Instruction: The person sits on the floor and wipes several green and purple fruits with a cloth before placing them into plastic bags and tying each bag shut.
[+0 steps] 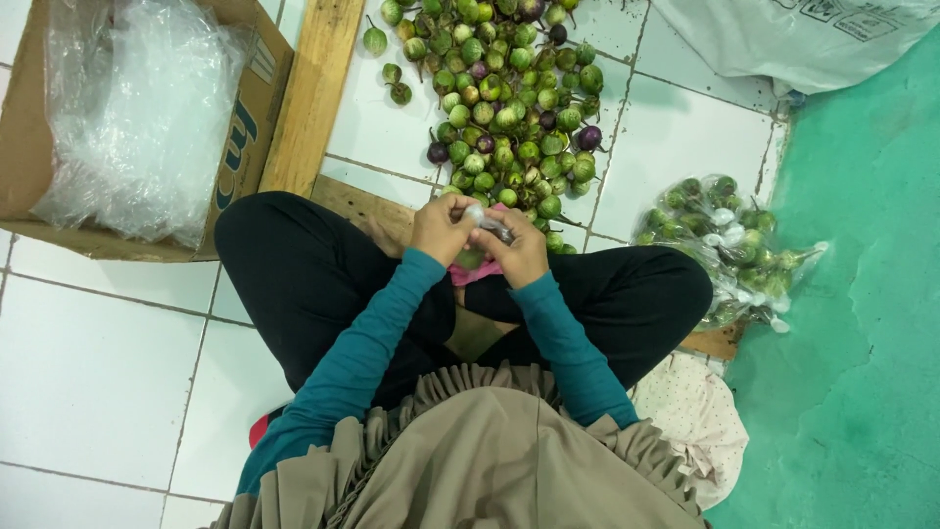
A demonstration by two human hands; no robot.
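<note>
Both hands are pinched together right over the lap, working on a small clear plastic bag [487,223]. The left hand [441,227] has its fingers curled in and closed on the bag's twisted top end, and the right hand [519,250] is wrapped round the other side, fingers bent tight on the same bag. So both grips are closed down, nothing loose. Forearms in teal sleeves come in from either side and meet in a V, wrists nearly touching.

The bag itself is mostly hidden by the fingers. What shows is a scrunched, shiny bit of clear film, whitish at the left end and darker toward the right hand, with a glimpse of something green under the hands. Its long axis looks to run roughly left to right, slanting slightly down toward the right hand; can't tell more than that.

Just past the hands there's a big heap of small round green eggplants [504,98] on the white tile floor [98,362], a few purple ones mixed in. Off to the right sits a pile of filled bags [729,245] of the same veg, by the green floor edge. Far left, a cardboard box [250,108] stuffed with clear plastic, next to a wooden plank [313,88].
</note>
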